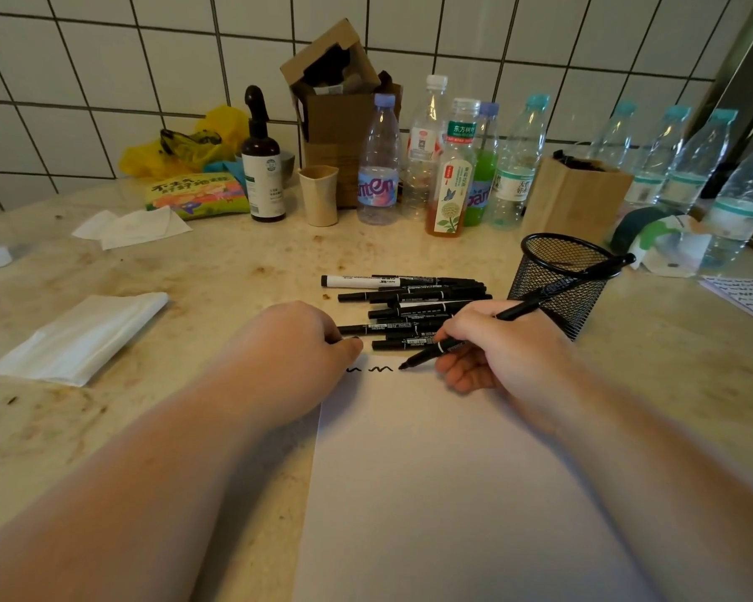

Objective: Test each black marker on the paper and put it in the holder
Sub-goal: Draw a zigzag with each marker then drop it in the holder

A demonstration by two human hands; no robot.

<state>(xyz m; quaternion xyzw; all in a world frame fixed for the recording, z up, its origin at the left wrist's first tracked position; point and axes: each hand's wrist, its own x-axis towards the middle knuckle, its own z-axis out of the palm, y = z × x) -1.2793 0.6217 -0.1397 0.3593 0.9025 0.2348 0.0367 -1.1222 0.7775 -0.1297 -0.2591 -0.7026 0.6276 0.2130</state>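
The right hand (492,345) grips a marker (518,312) tip-down on the paper (431,471), its barrel slanting up-right toward the holder (557,280) just beyond; the left hand (301,341), fingers curled, pins the sheet.

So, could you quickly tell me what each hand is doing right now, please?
Left hand: fingers curled, knuckles on the paper; any hold on something cannot be told.
Right hand: gripping a black marker, tip on the paper.
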